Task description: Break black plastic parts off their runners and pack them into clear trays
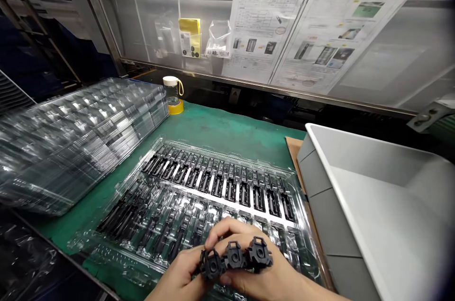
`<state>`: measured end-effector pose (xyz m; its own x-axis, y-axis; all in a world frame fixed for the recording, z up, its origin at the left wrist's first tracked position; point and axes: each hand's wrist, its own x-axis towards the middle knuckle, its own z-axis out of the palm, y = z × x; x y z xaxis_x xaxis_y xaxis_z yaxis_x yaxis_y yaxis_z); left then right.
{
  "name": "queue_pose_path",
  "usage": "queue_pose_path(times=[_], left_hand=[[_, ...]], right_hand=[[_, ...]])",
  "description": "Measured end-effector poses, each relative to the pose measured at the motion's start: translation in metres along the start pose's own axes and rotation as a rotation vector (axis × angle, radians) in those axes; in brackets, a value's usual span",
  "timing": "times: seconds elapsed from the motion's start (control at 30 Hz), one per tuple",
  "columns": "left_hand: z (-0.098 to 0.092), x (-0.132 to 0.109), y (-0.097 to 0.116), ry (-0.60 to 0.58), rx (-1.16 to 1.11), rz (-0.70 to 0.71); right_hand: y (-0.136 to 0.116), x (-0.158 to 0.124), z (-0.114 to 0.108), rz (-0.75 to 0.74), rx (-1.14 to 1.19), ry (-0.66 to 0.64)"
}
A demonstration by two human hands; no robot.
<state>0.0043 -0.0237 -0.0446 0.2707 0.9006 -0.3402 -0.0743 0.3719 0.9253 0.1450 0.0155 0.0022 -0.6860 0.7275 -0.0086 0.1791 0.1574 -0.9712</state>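
At the near edge of the bench, about midway along it, both hands meet over a clear tray (227,153). Between them they hold three black parts (235,258), small moulded pieces with round openings, lined up side by side and touching one another.

The left hand (177,270) comes in from the near left. Its fingers are closed around the left end of the row, though the tips are hidden behind the pieces. The right hand (265,278) comes from the near right and is clenched on the row as well, with its fingers (222,230) curled over the top from the far side and the thumb underneath.

The tray lies on a green mat (220,128) in the middle of the bench. Its far row of pockets is filled with long black components, and its left pockets hold more of them. The pockets just beyond the hands look mostly bare, though glare makes that hard to tell.

A stack of clear trays (78,135) sits along the left edge. A grey bin (355,168) stands at the right edge, on a sheet of cardboard (293,147). Near the far edge, a bottle (172,91) with a white cap stands on a roll of yellow tape (177,108). Printed sheets (263,26) hang on the panel behind the bench.
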Motion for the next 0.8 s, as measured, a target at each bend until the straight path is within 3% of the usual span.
queue_pose_path(times=[0.1,0.17,0.23,0.3,0.37,0.43,0.5,0.57,0.67,0.73,0.8], left_hand=[[-0.001,0.007,-0.012,0.034,-0.381,-0.162],[-0.003,0.011,-0.017,-0.057,-0.655,-0.342],[-0.004,0.014,-0.02,-0.184,-0.817,-0.421],[-0.005,0.016,-0.02,-0.253,-0.893,-0.436],[-0.006,0.015,-0.017,-0.27,-0.926,-0.453],[-0.007,0.013,-0.012,-0.218,-0.875,-0.479],[-0.006,0.008,-0.006,-0.125,-0.785,-0.436],[-0.005,0.004,0.0,-0.065,-0.696,-0.349],[-0.003,0.0,0.005,-0.029,-0.597,-0.279],[-0.002,-0.001,0.007,-0.027,-0.559,-0.258],[-0.001,-0.001,0.007,-0.038,-0.553,-0.244]], right_hand=[[0.005,-0.001,-0.004,-0.092,-0.147,0.088],[0.008,0.0,-0.008,-0.209,-0.309,0.085],[0.008,0.001,-0.01,-0.275,-0.499,-0.036],[0.004,0.002,-0.01,-0.25,-0.679,-0.214],[-0.001,0.002,-0.01,-0.215,-0.802,-0.338],[-0.005,0.0,-0.012,-0.22,-0.824,-0.348],[-0.005,-0.002,-0.016,-0.269,-0.742,-0.235],[0.0,-0.004,-0.023,-0.25,-0.627,-0.005],[0.011,-0.002,-0.03,-0.059,-0.489,0.325],[0.015,0.002,-0.033,0.06,-0.411,0.384],[0.018,0.005,-0.033,0.133,-0.338,0.354]])
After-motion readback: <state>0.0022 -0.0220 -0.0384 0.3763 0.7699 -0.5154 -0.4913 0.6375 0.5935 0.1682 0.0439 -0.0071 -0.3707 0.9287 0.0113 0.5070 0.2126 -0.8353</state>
